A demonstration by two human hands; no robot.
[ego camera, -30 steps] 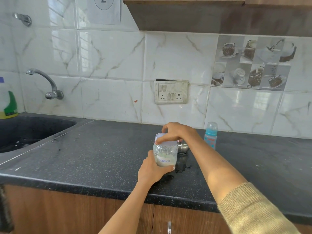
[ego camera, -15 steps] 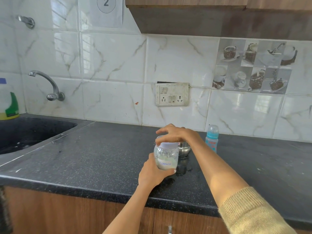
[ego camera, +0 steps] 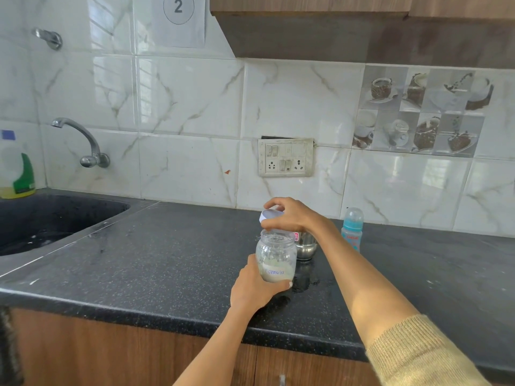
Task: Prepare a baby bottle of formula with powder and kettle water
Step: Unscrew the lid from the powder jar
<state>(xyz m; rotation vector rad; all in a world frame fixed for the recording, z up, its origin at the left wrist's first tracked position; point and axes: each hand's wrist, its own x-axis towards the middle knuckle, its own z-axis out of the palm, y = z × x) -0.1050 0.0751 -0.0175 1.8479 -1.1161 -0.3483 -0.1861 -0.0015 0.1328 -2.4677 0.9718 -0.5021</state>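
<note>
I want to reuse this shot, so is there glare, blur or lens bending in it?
Head view: window glare streaks the wall tiles; the wide lens bows the counter edge; the jar label reads soft; the lid in the right hand is washed out white.

Black speckled stone surface point(ego camera: 172, 263) w/ sink point(ego camera: 50, 218) sunk in at far left. Standing on it, right of sink: small steel bowl point(ego camera: 306, 246), then blue baby bottle point(ego camera: 352, 232) further right, near wall. Soap bottle point(ego camera: 16, 174) stands behind sink.
</note>
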